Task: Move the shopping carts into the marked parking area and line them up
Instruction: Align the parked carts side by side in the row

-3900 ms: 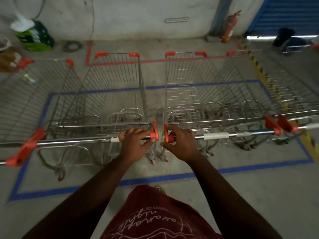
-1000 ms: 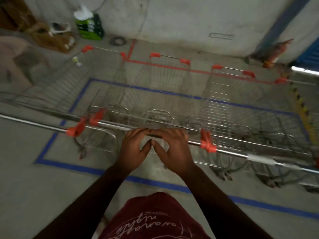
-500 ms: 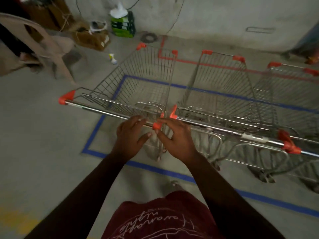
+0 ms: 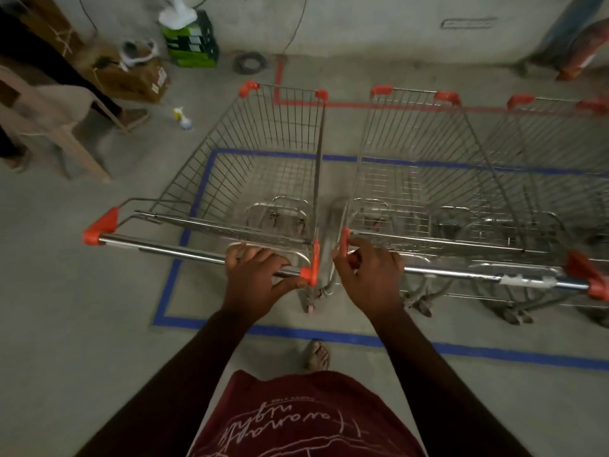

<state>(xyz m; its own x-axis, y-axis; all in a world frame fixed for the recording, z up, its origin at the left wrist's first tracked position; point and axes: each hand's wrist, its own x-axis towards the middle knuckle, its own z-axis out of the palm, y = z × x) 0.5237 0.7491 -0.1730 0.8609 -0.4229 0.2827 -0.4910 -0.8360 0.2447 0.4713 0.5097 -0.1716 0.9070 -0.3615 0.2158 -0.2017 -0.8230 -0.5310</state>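
Observation:
Three wire shopping carts with orange corner caps stand side by side inside a blue taped rectangle (image 4: 171, 282) on the concrete floor. My left hand (image 4: 255, 278) grips the right end of the leftmost cart's (image 4: 263, 166) chrome handle, next to its orange end cap. My right hand (image 4: 369, 278) holds the left end of the middle cart's (image 4: 415, 166) handle, fingers curled at its orange cap. A narrow gap separates the two carts. The third cart (image 4: 547, 166) sits at the right, partly cut off by the frame. The leftmost cart's left side overhangs the blue line.
A beige plastic chair (image 4: 49, 107) and a cardboard box (image 4: 131, 74) stand at the back left. A green crate (image 4: 192, 41) is by the wall, a small spray bottle (image 4: 183, 118) lies on the floor. Red tape (image 4: 280, 80) runs behind the carts. My sandalled foot (image 4: 318, 354) is near the front blue line.
The view swung left from the right-hand pair of carts to the leftmost pair. My hands now hold the adjoining handle ends of the leftmost and middle carts, with the carts standing straighter.

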